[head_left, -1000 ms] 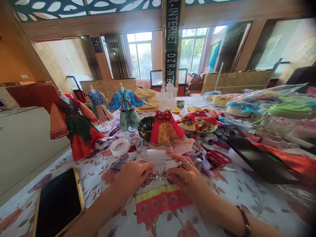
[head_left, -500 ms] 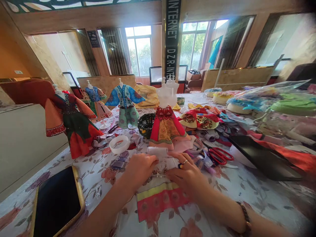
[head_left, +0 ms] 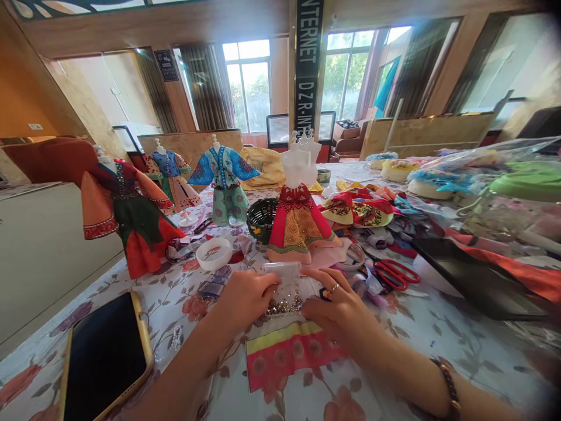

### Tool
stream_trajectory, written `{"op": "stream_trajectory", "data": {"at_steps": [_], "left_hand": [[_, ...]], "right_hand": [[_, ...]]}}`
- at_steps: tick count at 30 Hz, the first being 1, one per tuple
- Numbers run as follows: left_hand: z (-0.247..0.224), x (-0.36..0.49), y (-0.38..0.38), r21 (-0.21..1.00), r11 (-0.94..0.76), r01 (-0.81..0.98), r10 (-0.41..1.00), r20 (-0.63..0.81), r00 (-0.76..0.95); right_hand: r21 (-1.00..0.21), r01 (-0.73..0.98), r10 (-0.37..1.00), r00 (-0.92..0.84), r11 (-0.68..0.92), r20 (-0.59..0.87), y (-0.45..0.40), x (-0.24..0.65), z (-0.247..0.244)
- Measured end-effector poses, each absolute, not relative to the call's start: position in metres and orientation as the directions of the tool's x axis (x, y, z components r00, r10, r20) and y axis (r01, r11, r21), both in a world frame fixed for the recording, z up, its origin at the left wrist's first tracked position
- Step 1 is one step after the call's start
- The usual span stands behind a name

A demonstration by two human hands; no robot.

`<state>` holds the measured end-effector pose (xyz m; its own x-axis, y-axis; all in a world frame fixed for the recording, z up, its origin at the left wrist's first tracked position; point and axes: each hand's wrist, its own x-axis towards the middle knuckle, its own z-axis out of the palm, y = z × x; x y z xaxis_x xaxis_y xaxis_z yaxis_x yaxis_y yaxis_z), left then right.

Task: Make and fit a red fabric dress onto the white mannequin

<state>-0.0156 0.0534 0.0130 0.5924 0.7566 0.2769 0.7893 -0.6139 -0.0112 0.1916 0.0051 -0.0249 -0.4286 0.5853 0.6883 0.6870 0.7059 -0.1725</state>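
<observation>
Between my hands, a small clear plastic packet (head_left: 284, 285) holds shiny beads or rhinestones (head_left: 284, 305) gathered along its near end. Its far end looks folded or rolled over. My left hand (head_left: 250, 297) is curled against the packet's left edge, fingertips pressed on it. From the other side, my right hand (head_left: 339, 298), with a ring, grips the right edge, index finger reaching to the far corner. The thumbs are mostly hidden. Just below lies a flat pink-and-yellow strip of fabric (head_left: 291, 354). A dress form in a red and gold skirt (head_left: 298, 228) stands right behind the packet.
A phone (head_left: 107, 356) lies at the left. Dressed doll forms (head_left: 142, 216) stand behind it, near a white ring (head_left: 214, 254) and a dark basket (head_left: 262, 219). At the right are red-handled scissors (head_left: 398, 275), fabric scraps and a black tray (head_left: 477, 280).
My hands have drawn slightly apart around the packet, so more of the shiny pieces shows. The whole view has shifted a little.
</observation>
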Motion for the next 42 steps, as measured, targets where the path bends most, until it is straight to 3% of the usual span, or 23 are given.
{"op": "stream_trajectory", "data": {"at_steps": [18, 42], "left_hand": [[0.009, 0.000, 0.045, -0.220, -0.795, 0.566, 0.501, 0.288, 0.816], [0.015, 0.010, 0.043, -0.202, -0.791, 0.577, 0.557, 0.152, 0.817]], "right_hand": [[-0.160, 0.660, 0.531, -0.411, 0.734, 0.741, 0.004, 0.189, -0.023], [-0.152, 0.658, 0.535, -0.433, 0.738, 0.725, 0.005, 0.189, -0.030]]}}
